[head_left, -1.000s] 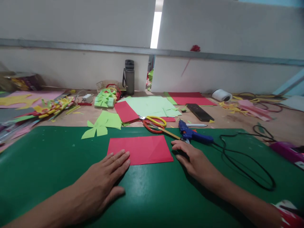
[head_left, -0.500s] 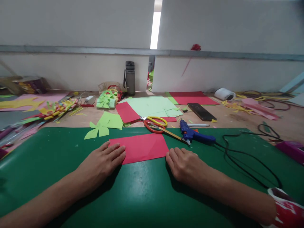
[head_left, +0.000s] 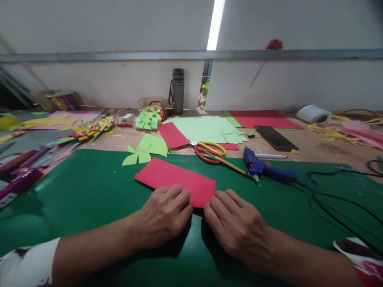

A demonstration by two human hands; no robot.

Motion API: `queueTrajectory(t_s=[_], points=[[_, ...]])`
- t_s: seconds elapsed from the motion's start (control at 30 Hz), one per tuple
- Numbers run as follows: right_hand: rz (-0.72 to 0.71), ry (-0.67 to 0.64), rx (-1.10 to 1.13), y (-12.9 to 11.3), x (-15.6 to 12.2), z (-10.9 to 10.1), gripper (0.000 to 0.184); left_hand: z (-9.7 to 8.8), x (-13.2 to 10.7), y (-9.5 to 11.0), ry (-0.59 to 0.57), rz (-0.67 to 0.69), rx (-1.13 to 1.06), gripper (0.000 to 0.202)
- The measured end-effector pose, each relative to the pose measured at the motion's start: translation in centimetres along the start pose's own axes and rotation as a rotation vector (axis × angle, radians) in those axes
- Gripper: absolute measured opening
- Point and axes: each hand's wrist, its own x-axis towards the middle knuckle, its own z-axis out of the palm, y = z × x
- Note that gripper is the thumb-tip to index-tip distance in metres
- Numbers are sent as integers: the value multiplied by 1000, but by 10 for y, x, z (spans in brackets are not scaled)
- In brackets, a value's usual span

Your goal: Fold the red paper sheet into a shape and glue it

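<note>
A red paper rectangle (head_left: 175,180) lies skewed on the green cutting mat (head_left: 89,191). My left hand (head_left: 163,215) rests on its near edge with the fingers curled down onto the paper. Beside it, my right hand (head_left: 236,225) presses its curled fingertips on the near right corner of the same sheet. Whether the fingers pinch the paper or only press on it does not show. Just beyond the sheet lie yellow-and-red scissors (head_left: 211,151) and a blue glue gun (head_left: 266,169) with a black cable (head_left: 338,195).
Light green paper sheets (head_left: 206,129), a green cut-out (head_left: 143,149), a small red sheet (head_left: 173,135), a black phone (head_left: 275,138), a grey bottle (head_left: 178,91), a tape roll (head_left: 312,113) and piles of coloured scraps (head_left: 86,131) cover the table behind the mat.
Both hands have moved inward and met at the near edge of the red paper. The sheet has turned and now lies at an angle. The view has shifted left.
</note>
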Motion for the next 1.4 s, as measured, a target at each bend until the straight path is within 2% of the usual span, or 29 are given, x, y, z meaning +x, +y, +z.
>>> queueTrajectory(t_s=[0.2, 0.43, 0.67, 0.87, 1.07, 1.17, 1.33, 1.4], points=[[52, 2, 295, 21, -6, 12, 32, 3, 1, -10, -14, 34, -72, 27], [167, -10, 408, 24, -10, 18, 26, 9, 9, -16, -108, 76, -149, 24], [187, -48, 413, 24, -12, 20, 25, 18, 6, -12, -44, -20, -187, 21], [193, -40, 479, 26, -11, 22, 27, 16, 6, -4, 5, -130, -309, 25], [242, -45, 644, 30, -11, 26, 24, 12, 4, -4, -85, -180, -400, 22], [304, -107, 697, 31, -10, 25, 21, 8, 1, -4, -153, -208, -439, 21], [483, -292, 808, 31, -2, 11, 21, 2, -1, -2, -155, -188, -331, 21], [537, -339, 851, 32, 3, 7, 22, 3, 0, -1, -194, -164, -339, 21]])
